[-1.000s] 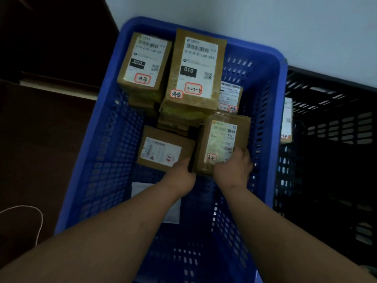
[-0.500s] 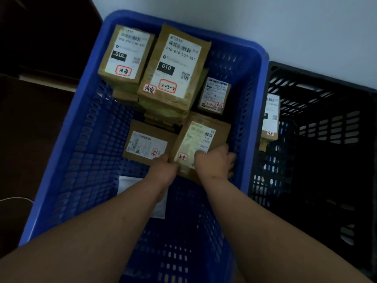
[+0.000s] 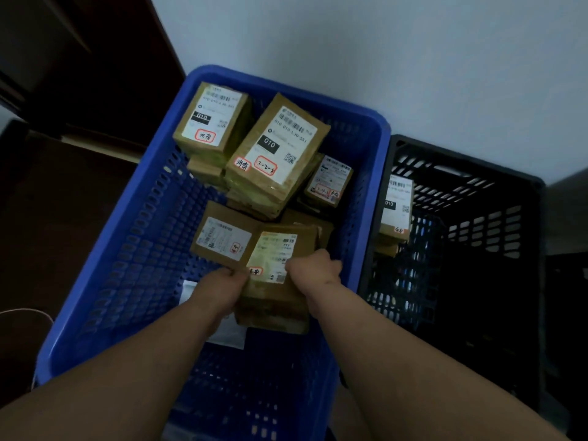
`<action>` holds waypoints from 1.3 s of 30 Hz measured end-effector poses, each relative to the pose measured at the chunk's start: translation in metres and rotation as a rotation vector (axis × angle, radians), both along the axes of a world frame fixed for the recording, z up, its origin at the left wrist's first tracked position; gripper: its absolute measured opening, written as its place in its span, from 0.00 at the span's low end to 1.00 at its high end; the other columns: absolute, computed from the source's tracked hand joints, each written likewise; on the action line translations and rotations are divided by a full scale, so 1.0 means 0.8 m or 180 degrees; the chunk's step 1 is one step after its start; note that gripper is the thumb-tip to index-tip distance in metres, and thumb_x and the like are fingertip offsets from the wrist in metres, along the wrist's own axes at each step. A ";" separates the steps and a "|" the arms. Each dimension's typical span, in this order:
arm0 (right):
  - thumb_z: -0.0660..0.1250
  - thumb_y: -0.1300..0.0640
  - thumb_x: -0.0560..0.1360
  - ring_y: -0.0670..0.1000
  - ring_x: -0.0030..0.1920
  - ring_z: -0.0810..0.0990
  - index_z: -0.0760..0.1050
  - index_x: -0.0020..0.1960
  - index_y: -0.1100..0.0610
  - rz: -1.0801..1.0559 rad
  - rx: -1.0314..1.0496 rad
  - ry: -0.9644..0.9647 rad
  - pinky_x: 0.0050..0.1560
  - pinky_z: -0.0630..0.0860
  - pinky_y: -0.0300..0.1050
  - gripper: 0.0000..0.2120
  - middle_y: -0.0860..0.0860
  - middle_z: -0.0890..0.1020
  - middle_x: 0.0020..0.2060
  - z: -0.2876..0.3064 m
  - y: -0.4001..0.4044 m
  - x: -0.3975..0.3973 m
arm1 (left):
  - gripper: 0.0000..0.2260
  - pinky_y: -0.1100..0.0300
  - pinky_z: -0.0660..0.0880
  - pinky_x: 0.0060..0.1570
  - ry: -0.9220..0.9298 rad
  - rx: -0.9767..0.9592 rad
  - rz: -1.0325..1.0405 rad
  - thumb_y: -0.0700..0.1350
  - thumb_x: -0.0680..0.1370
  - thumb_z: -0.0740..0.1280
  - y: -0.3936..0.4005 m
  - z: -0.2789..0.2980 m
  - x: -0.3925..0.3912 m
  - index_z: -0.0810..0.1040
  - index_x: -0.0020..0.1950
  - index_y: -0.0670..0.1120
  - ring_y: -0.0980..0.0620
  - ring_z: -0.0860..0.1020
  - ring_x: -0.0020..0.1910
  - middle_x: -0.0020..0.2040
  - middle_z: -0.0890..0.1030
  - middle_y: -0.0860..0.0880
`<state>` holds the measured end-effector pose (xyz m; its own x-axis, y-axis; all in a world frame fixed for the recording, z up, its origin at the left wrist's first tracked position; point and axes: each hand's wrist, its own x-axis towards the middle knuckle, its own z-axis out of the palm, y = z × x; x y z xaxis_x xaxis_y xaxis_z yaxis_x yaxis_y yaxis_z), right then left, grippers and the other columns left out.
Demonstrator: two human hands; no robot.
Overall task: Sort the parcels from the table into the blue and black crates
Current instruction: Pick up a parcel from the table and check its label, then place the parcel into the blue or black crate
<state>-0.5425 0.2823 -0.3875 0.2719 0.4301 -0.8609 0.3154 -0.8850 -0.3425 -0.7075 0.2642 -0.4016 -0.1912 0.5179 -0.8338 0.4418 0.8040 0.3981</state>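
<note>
Both hands reach into the blue crate (image 3: 105, 281). The left hand (image 3: 222, 289) and right hand (image 3: 313, 268) each keep a curled grip on a brown parcel (image 3: 276, 281), held above the crate's floor beside other parcels. The black crate (image 3: 496, 218) stands just right.

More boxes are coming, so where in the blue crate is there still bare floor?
Bare floor shows along the blue crate's left wall, beside the flat brown parcel, and at the near end before the white sheet. The far end is crowded with stacked parcels. Both hands grip the held parcel mid-crate.
</note>
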 end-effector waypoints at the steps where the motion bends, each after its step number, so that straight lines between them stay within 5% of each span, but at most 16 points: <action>1: 0.66 0.51 0.74 0.60 0.61 0.73 0.61 0.73 0.58 -0.0123 -0.0041 0.0172 0.63 0.75 0.57 0.31 0.59 0.65 0.68 0.001 -0.002 -0.004 | 0.19 0.47 0.79 0.54 -0.0026 -0.0049 0.0088 0.55 0.81 0.62 -0.006 0.004 -0.002 0.76 0.62 0.42 0.43 0.78 0.52 0.56 0.78 0.41; 4: 0.67 0.54 0.69 0.59 0.56 0.78 0.61 0.74 0.57 -0.0408 -0.0136 0.0631 0.57 0.79 0.58 0.35 0.57 0.75 0.61 0.004 -0.015 -0.015 | 0.18 0.47 0.80 0.53 -0.0075 -0.0179 0.0322 0.55 0.80 0.64 -0.025 0.013 -0.010 0.75 0.60 0.42 0.43 0.79 0.51 0.53 0.79 0.41; 8: 0.67 0.48 0.63 0.59 0.58 0.76 0.61 0.73 0.55 -0.0189 -0.0146 0.0423 0.60 0.77 0.56 0.40 0.56 0.74 0.61 -0.001 -0.044 -0.027 | 0.14 0.55 0.78 0.39 -0.0210 -0.0335 0.0533 0.52 0.81 0.65 -0.044 0.030 -0.017 0.76 0.58 0.43 0.45 0.79 0.44 0.48 0.79 0.42; 14: 0.65 0.44 0.63 0.59 0.58 0.76 0.69 0.69 0.55 -0.0145 -0.0246 0.0170 0.61 0.76 0.55 0.36 0.56 0.75 0.61 0.000 -0.084 -0.048 | 0.19 0.58 0.74 0.36 -0.0342 -0.0341 0.0395 0.54 0.81 0.64 -0.069 0.051 -0.037 0.72 0.67 0.43 0.47 0.77 0.46 0.49 0.78 0.44; 20: 0.66 0.46 0.60 0.60 0.59 0.75 0.66 0.69 0.54 -0.0428 -0.0061 0.0217 0.61 0.76 0.57 0.38 0.56 0.73 0.62 0.018 -0.111 -0.054 | 0.19 0.60 0.74 0.32 -0.0310 -0.0215 0.0095 0.55 0.80 0.65 -0.078 0.074 -0.043 0.74 0.64 0.44 0.47 0.79 0.45 0.52 0.79 0.43; 26: 0.66 0.46 0.59 0.61 0.56 0.77 0.66 0.62 0.48 -0.0606 0.0354 0.0330 0.57 0.77 0.60 0.32 0.54 0.76 0.56 0.048 -0.122 -0.037 | 0.18 0.55 0.77 0.38 -0.0232 0.0162 -0.0150 0.57 0.79 0.65 -0.087 0.097 -0.037 0.76 0.54 0.42 0.47 0.77 0.42 0.47 0.78 0.43; 30: 0.68 0.50 0.63 0.60 0.57 0.76 0.64 0.67 0.47 -0.0708 0.0707 0.0419 0.58 0.77 0.59 0.33 0.54 0.75 0.58 0.095 -0.130 -0.023 | 0.16 0.49 0.80 0.50 -0.0117 0.0576 -0.0290 0.58 0.77 0.65 -0.091 0.126 -0.029 0.78 0.52 0.46 0.46 0.79 0.47 0.49 0.79 0.45; 34: 0.68 0.57 0.72 0.57 0.55 0.77 0.67 0.69 0.50 -0.1017 0.1162 0.0508 0.58 0.78 0.57 0.27 0.51 0.76 0.55 0.129 -0.144 0.011 | 0.13 0.50 0.82 0.47 -0.0245 0.0831 -0.0373 0.55 0.78 0.66 -0.095 0.159 -0.005 0.77 0.54 0.46 0.46 0.78 0.49 0.50 0.77 0.45; 39: 0.67 0.54 0.67 0.56 0.52 0.80 0.74 0.61 0.51 -0.1385 0.1477 0.0514 0.55 0.80 0.59 0.21 0.52 0.80 0.53 0.158 -0.163 0.048 | 0.16 0.46 0.81 0.42 -0.0137 0.1503 -0.0849 0.58 0.75 0.68 -0.097 0.193 0.036 0.77 0.46 0.44 0.46 0.79 0.44 0.45 0.79 0.46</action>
<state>-0.5037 0.1516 -0.2613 0.3877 0.6466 -0.6570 -0.1255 -0.6691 -0.7325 -0.6784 0.1868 -0.2469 0.0273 0.8639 -0.5030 0.5814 0.3955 0.7110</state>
